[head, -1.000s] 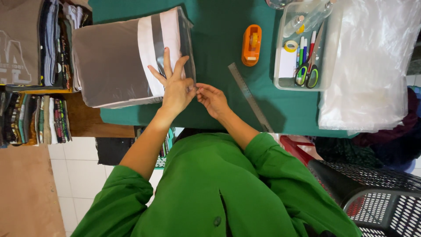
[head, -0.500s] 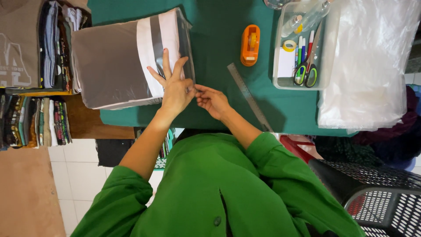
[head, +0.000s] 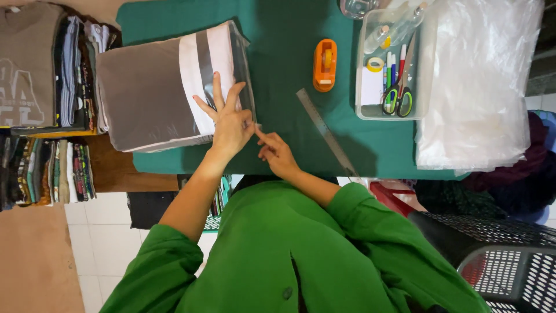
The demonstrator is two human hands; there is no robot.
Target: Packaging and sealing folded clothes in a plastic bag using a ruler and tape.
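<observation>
Green cloth covers the table (head: pixel 289 81) before us. On its left part lies a folded grey-and-white garment in a clear bag (head: pixel 156 93). Our left hand (head: pixel 229 119) rests flat on the bag's near right corner, fingers spread and released, pressing rather than grasping. Our right hand (head: pixel 277 152) sits just beside it, forefinger extended to the bag's edge, remaining fingers loosely curled and holding nothing. An orange tape dispenser (head: pixel 324 65) and a clear ruler (head: pixel 325 130) lie to the right; farther right stand a clear tray of scissors and pens (head: pixel 394 66) and a stack of clear plastic bags (head: pixel 480 87).
</observation>
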